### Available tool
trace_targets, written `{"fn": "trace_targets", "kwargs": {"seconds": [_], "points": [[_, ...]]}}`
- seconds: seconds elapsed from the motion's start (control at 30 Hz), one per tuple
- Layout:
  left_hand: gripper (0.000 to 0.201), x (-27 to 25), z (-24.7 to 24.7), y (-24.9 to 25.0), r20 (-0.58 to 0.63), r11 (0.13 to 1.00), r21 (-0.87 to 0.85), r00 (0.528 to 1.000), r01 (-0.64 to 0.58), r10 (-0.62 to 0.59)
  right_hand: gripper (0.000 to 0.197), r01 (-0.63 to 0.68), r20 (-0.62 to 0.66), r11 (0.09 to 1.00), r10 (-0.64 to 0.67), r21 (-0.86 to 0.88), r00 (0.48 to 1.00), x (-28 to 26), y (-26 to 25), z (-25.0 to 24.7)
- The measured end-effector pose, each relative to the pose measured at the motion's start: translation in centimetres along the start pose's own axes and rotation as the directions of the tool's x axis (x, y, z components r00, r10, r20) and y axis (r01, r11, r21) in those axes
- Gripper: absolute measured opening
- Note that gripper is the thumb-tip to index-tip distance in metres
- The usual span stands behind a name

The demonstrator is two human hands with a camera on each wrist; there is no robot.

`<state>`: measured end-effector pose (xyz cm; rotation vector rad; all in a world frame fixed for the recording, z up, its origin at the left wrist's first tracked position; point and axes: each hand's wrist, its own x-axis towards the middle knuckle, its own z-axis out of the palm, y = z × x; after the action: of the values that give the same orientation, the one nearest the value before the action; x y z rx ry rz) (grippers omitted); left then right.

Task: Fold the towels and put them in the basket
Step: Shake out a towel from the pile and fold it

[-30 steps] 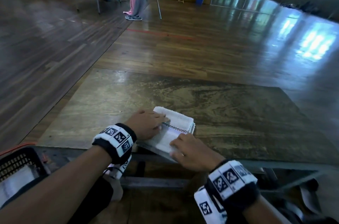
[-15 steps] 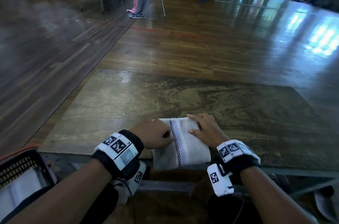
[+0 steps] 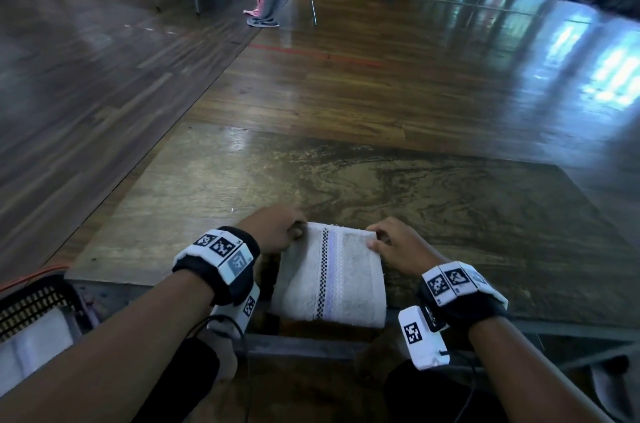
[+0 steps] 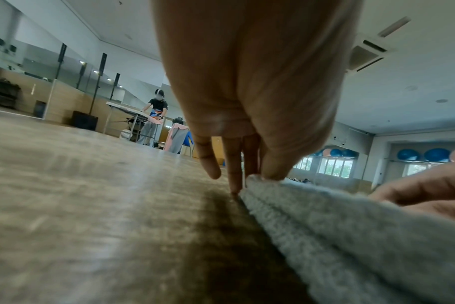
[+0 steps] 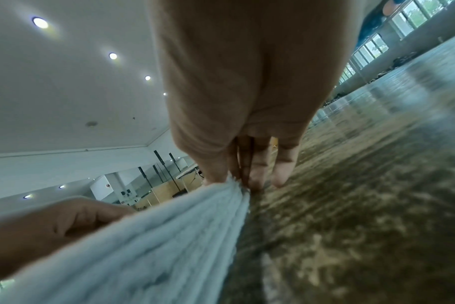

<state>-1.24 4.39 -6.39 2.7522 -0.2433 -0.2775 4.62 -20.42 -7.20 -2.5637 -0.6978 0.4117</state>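
**Both hands pinch the folded towel at the table's near edge**

The folded white towel [image 3: 332,277], with a checked stripe down its middle, lies on the worn wooden table [image 3: 450,214], its near end hanging over the near edge. The left hand [image 3: 277,230] pinches the towel's far left corner between thumb and fingers; the right hand [image 3: 398,246] pinches the far right corner the same way. The black basket [image 3: 38,298] sits low at the near left, beside the table, with a white towel [image 3: 31,346] already lying inside it.
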Motion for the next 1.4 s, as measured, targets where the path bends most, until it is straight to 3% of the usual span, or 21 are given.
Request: {"fn": "trace_targets", "kwargs": {"seconds": [0.3,0.57,0.63,0.87,1.0,1.2,1.3,1.4], "points": [[0.003,0.7,-0.4,-1.0,-0.039,0.995,-0.101,0.999,0.012,-0.016,0.008,0.002,-0.08,0.998,0.004,0.07,0.997,0.0,0.0,0.2],[0.007,1.3,0.0,-0.4,-0.082,0.994,-0.097,0.995,0.047,-0.055,0.014,-0.045,-0.092,0.995,0.053,0.084,0.994,0.5,0.2,0.2],[0.006,1.4,0.2,-0.4,-0.095,0.995,-0.078,0.993,0.057,-0.064,0.02,-0.023,-0.112,0.996,0.032,0.084,0.993,0.6,0.2,0.2],[0.011,1.2,0.4,-0.2,-0.16,0.999,-0.035,0.987,-0.04,0.034,0.007,0.084,-0.21,0.995,-0.071,0.053,0.975,0.3,0.2,0.1],[0.009,1.4,0.3,0.2,-0.163,1.0,-0.004,0.987,0.0,-0.001,0.012,0.086,-0.239,0.995,-0.07,0.057,0.968,0.6,0.5,0.1],[0.011,0.9,0.5,1.6,-0.168,0.99,0.118,0.984,0.078,-0.057,0.009,0.073,-0.263,0.987,-0.108,-0.14,0.959,-0.1,-0.6,0.5],[0.018,-0.5,0.4,2.6,-0.254,0.979,0.202,0.965,-0.018,0.07,0.017,0.033,-0.302,0.959,-0.121,-0.28,0.946,-1.1,-1.6,0.9],[0.026,-1.8,1.1,4.7,-0.16,0.984,0.175,0.985,-0.038,0.067,0.027,-0.019,-0.275,0.902,-0.112,-0.432,0.955,-2.0,-3.2,1.6]]}}
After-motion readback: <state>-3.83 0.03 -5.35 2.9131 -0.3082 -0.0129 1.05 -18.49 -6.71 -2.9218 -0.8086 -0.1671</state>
